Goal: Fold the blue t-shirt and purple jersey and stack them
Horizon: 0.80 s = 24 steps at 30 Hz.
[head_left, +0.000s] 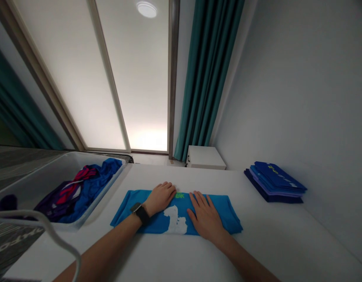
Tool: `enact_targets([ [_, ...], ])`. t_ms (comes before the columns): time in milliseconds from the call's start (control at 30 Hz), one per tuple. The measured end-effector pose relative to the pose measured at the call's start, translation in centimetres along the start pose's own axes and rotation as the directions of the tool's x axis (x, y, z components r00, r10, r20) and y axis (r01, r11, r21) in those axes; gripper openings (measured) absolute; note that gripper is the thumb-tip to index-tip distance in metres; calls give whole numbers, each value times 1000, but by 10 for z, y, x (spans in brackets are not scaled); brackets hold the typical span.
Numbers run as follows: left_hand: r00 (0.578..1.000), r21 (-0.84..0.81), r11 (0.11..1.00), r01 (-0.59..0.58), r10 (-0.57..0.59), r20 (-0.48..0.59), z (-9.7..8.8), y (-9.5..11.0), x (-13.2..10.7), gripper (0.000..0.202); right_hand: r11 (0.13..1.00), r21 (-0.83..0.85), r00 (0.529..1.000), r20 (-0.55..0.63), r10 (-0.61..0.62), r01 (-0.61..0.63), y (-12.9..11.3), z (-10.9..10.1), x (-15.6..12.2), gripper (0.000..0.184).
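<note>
L hand [160, 197], fingers together, & R hand [204, 217], fingers a bit spread, both palm-down on folded cloth [181, 214]; grip pinching nothing, prob. to keep it flat. Cloth's on bench [175, 256]; tub [55, 168] w/ loose clothes [88, 192] L of cloth, neat pile [279, 177] R of it, prob. kept apart.

The blue garment [228, 214] is smooth, matt cloth, its print [174, 222] matt; the folded stack [277, 182] is cloth too. The tub [53, 176] looks like plastic (faintly translucent), the worktop [175, 256] smooth, the curtain [213, 78] matt fabric.
</note>
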<state>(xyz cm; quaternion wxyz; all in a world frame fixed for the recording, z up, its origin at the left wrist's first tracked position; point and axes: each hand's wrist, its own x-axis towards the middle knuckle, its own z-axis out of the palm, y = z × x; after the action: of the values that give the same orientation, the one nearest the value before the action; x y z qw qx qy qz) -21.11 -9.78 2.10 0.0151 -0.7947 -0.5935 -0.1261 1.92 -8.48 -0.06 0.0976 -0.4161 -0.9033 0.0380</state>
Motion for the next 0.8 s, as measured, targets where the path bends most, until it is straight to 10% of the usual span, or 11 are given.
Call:
enact_targets([
  [267, 978, -33, 989, 142, -135, 161, -31, -21, -42, 26, 974, 8, 973, 49, -227, 227, 47, -13, 25, 57],
  [567, 952, -100, 963, 251, -227, 205, -41, -17, -67, 31, 962, -118, 968, -71, 239, -246, 43, 11, 24, 66],
  [800, 943, -147, 965, 219, -171, 284, -49, -2, -84, 29, 994, -50, 995, 34, 96, -94, 68, 11, 46, 67],
])
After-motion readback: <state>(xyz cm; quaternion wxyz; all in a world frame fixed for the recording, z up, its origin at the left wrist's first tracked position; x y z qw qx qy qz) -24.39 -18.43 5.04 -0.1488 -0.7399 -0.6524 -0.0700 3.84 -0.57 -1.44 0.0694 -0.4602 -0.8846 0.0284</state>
